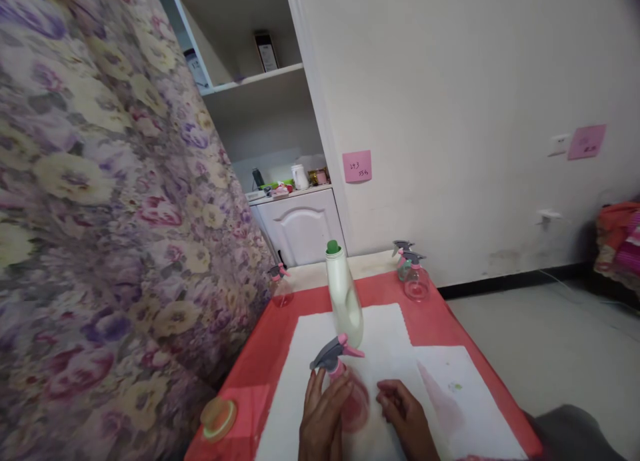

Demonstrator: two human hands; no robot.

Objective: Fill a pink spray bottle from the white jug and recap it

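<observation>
A clear pink spray bottle (350, 398) with a grey and pink trigger head stands on white paper (390, 328) near the front of a red table (260, 361). My left hand (323, 421) is wrapped round its left side. My right hand (407, 414) lies beside it on the paper, fingers curled toward the bottle; whether they touch it is unclear. Just behind stands a white detergent bottle (345, 298) with a green cap.
Another spray bottle (280, 288) stands at the table's far left, and two more (413, 271) at the far right. A round orange lid (219, 418) lies at the front left. A flowered curtain (100, 214) hangs on the left; wall and cupboard (300, 224) lie behind.
</observation>
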